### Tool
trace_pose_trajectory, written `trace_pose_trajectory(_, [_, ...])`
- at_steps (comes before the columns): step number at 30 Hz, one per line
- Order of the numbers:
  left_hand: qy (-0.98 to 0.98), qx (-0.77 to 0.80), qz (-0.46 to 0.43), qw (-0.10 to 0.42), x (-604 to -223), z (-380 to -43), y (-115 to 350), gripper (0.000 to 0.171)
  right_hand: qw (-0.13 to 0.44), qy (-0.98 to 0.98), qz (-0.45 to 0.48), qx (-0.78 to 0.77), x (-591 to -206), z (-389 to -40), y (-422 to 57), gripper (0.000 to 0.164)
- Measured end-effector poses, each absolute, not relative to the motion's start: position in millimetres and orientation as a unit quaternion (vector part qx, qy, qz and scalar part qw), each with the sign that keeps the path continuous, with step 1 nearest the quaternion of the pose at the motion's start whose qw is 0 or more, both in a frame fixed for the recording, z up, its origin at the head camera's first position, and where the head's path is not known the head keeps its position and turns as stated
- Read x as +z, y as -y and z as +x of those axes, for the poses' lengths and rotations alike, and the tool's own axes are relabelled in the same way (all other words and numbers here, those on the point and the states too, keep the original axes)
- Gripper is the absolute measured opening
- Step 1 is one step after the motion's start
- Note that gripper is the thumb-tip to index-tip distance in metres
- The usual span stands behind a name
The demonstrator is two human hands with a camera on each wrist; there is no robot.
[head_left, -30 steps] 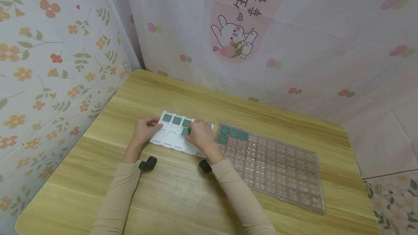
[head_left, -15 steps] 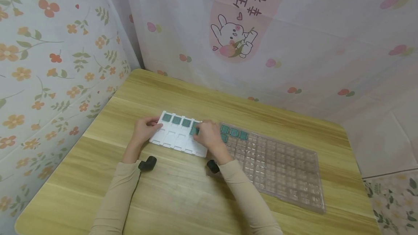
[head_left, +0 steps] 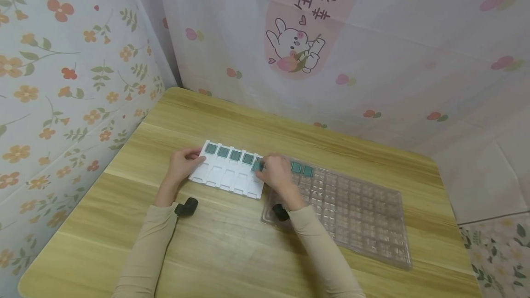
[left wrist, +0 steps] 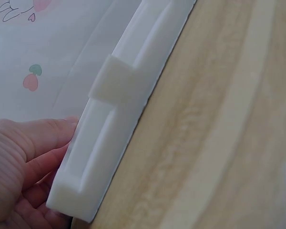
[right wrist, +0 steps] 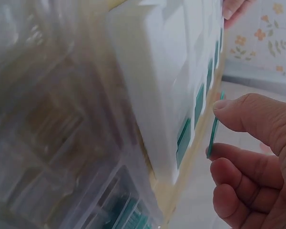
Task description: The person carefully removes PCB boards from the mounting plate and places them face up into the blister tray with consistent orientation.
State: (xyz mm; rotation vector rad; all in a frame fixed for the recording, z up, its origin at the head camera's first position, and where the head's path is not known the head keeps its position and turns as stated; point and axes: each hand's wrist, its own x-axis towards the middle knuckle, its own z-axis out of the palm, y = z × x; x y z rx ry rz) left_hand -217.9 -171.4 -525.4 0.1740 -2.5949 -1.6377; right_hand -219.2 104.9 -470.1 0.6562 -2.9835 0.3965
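Note:
My left hand [head_left: 185, 165] grips the left end of a white slotted tray [head_left: 225, 178], thumb on the edge and fingers curled against it, as the left wrist view [left wrist: 93, 143] shows close up. A row of several green square chips [head_left: 235, 155] lies in the slots along the tray's far side. My right hand [head_left: 276, 171] pinches another thin green chip [right wrist: 213, 131] on its edges between thumb and index finger. That chip is held apart from the tray, tilted, over its far right corner. The other right fingers are curled in.
A large clear compartment tray [head_left: 356, 215] lies right of the white tray, partly under the right forearm. Green chips [head_left: 308, 171] sit in its far left corner, some hidden by the right hand. Black wrist devices [head_left: 188, 207] hang at both cuffs. Patterned curtains [head_left: 372, 59] stand behind the table.
My right hand has moved right along the white tray, carrying the chip from over its middle to its right end and uncovering more chips in the far row. The left hand stays put.

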Motion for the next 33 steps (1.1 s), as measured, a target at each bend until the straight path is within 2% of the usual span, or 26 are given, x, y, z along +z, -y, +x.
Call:
trace_pose_trajectory(13, [0.847,-0.528,0.065,0.023,-524,-218,170,0.036,0.041,0.967,0.207,0.14,-470,-216,-121,0.023])
trace_pose_trajectory(33, [0.853,-0.518,0.058,0.035,-528,-219,171,0.035,0.061,0.969,0.19,0.148,-477,-213,-155,0.021])
